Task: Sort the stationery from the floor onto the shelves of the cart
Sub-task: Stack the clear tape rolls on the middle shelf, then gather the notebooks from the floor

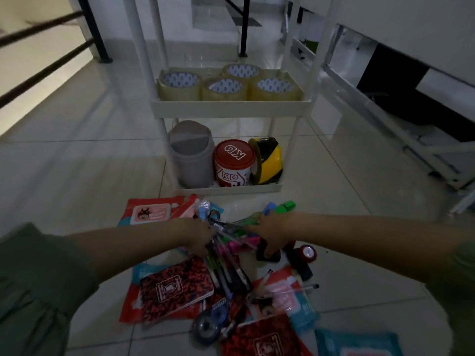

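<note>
with my left hand [198,233] gripping the pens [226,242] and my right hand [272,233] spread over them, i gather all before lifting to the cart [228,107].

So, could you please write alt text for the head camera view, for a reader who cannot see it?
Both hands, left hand and right hand, gather a bundle of pens from stationery scattered on the tiled floor. Ahead, a white cart holds four tape rolls above a grey bin, a red tub and striped tape.
</note>
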`<state>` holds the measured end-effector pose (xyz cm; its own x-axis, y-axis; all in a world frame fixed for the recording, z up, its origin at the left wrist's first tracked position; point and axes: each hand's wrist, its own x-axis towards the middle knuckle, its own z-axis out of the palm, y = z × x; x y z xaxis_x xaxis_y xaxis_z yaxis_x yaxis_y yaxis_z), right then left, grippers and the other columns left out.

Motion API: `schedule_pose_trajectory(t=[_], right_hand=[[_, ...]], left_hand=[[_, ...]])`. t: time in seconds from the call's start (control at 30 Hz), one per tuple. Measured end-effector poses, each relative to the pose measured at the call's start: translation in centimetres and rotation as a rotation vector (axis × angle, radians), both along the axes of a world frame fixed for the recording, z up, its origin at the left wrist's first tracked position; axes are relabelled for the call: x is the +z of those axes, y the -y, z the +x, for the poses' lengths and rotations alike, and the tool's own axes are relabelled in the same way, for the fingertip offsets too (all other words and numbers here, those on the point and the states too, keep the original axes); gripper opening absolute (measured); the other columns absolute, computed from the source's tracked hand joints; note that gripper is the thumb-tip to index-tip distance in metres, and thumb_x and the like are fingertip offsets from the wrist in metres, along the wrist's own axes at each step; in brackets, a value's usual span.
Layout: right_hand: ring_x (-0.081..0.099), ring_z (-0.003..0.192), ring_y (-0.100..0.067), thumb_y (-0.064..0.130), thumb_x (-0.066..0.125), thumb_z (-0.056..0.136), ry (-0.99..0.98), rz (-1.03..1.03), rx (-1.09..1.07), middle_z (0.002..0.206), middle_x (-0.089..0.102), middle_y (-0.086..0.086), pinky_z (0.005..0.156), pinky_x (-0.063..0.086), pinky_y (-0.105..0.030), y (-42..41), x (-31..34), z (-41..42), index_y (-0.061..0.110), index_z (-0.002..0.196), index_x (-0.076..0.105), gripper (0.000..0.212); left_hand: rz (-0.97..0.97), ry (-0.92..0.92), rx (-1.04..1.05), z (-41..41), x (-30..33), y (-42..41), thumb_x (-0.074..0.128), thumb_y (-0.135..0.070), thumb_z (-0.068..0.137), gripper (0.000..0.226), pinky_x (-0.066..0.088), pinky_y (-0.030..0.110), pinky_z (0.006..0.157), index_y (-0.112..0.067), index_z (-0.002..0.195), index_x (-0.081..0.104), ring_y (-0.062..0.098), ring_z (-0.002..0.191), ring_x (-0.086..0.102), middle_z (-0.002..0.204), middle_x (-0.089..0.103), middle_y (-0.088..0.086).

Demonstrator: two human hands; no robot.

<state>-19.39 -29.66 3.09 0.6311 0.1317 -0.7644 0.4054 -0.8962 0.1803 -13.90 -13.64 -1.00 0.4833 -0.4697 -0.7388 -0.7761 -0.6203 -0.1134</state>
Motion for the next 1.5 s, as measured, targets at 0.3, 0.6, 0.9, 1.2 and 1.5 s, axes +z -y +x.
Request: schedule_pose_trajectory(t=[0.3,0.6,0.9,1.2,1.5], right_hand=[[0.054,0.107,-0.035,0.012,0.037,0.099,-0.008,-0.003,0.074,0.13,0.046,-0.022,0.082,0.045,-0.038,2.4,-2.9,-1.6,0.021,0.15,0.015,0.056],[0.022,0.138,-0.043,0.025,0.04,0.099,0.102,-0.159,0.166,0.153,0.011,-0.027,0.107,0.03,-0.052,1.9,-3.4,-1.7,0.018,0.149,0.018,0.055],[0.03,0.131,-0.037,0.032,0.042,0.096,0.208,0.163,0.345,0.143,0.028,-0.023,0.105,0.032,-0.049,-1.8,-4.2,-3.0,0.008,0.143,0.024,0.056],[0.028,0.134,-0.031,0.044,0.059,0.086,0.237,0.533,0.214,0.146,0.027,-0.017,0.111,0.03,-0.042,-6.8,-5.5,-3.4,0.002,0.149,0.007,0.092],[0.06,0.099,-0.027,0.009,0.065,0.085,-0.166,0.967,-0.705,0.119,0.063,-0.017,0.092,0.05,-0.036,-9.5,-3.1,0.8,-0.002,0.117,0.058,0.035]], left_hand=[[-0.048,-0.264,0.078,-2.4,0.2,1.1,0.048,-0.035,0.094,0.069,0.038,0.038,0.101,-0.01,0.148,0.012,0.032,0.129,0.04,0.148,0.031,0.018],[-0.253,0.158,0.282,0.3,-1.7,-3.4,0.045,-0.031,0.094,0.057,0.031,0.04,0.109,0.001,0.138,0.026,0.036,0.128,0.033,0.143,0.03,0.023],[0.076,-0.034,0.385,-5.0,-3.0,-5.1,0.07,-0.057,0.069,0.118,0.028,0.044,0.113,-0.001,0.146,0.0,0.035,0.138,0.025,0.151,0.015,0.022],[-0.25,0.198,0.095,-6.9,-3.3,-7.1,0.065,-0.056,0.071,0.101,0.031,0.05,0.105,0.001,0.142,0.019,0.032,0.126,0.039,0.139,0.035,0.018],[-0.776,0.568,-0.148,-4.1,-2.3,-11.4,0.06,-0.067,0.065,0.09,0.048,0.046,0.09,0.0,0.122,0.041,0.033,0.102,0.059,0.113,0.056,0.018]])
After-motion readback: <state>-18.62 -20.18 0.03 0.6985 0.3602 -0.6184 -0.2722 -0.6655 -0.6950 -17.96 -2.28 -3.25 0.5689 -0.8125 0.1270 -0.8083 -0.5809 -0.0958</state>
